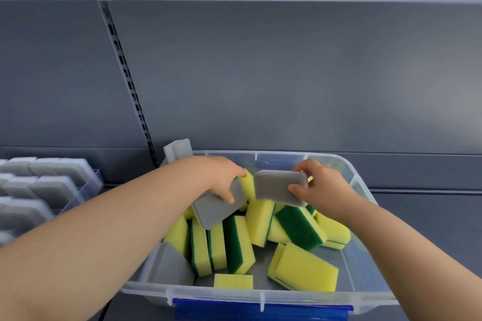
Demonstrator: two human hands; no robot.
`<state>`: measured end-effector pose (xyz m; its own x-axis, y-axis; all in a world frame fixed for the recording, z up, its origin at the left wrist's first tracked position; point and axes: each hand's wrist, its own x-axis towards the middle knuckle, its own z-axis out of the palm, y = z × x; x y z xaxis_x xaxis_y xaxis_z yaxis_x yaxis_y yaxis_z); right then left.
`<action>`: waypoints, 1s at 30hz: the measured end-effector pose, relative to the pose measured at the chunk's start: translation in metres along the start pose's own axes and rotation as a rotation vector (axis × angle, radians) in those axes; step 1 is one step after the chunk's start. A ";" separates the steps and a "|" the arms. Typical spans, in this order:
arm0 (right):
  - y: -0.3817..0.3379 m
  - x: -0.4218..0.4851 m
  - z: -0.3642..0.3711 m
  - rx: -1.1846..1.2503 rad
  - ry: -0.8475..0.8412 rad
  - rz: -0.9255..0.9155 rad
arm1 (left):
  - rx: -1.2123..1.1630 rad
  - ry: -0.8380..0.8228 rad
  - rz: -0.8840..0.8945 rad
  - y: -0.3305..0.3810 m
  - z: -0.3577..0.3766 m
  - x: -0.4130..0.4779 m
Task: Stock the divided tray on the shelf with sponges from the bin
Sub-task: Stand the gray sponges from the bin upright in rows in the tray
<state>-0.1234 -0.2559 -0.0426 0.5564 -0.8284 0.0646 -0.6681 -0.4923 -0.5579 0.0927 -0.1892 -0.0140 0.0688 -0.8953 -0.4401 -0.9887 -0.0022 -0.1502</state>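
Risk noted: both hands are carrying at once, and the divided tray [90,186] is standing well off to the left of both sets of fingers, so each sponge is facing a long sideways carry. The left hand [221,180] is pinching the tilted grey sponge [216,212] by its upper end only, with most of the block hanging below the fingertips. Soft foam held this way is liable to flex and slip, dropping back among the yellow-and-green sponges [234,242] lying directly beneath the fingers. The right hand [320,185] is gripping the level grey sponge [273,185] at its right end, thumb in front and fingers [303,167] curled over the top. Its free end is sitting just beside the left hand's knuckles, so the two blocks are at risk of knocking together. Both hands are closed only as far as each sponge's thickness. Both sponges are hovering above the bin [260,294]. The tray compartments are already looking packed with grey sponges [52,185], so forcing more in may be displacing neighbours.
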 end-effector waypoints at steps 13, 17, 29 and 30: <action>-0.012 -0.035 -0.006 0.036 0.156 -0.150 | -0.347 0.408 0.036 0.006 0.003 -0.037; -0.022 -0.053 -0.013 -0.005 0.180 -0.252 | -0.336 0.400 0.011 0.024 0.011 -0.073; -0.033 -0.174 -0.043 0.140 0.304 -0.423 | -0.401 1.021 -0.228 0.131 0.055 -0.233; -0.035 -0.186 -0.041 0.161 0.296 -0.437 | -0.410 1.046 -0.247 0.140 0.062 -0.247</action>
<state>-0.2235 -0.0955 -0.0011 0.5871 -0.6073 0.5352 -0.3095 -0.7794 -0.5448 -0.0541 0.0595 0.0190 0.3119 -0.7815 0.5403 -0.9459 -0.2021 0.2537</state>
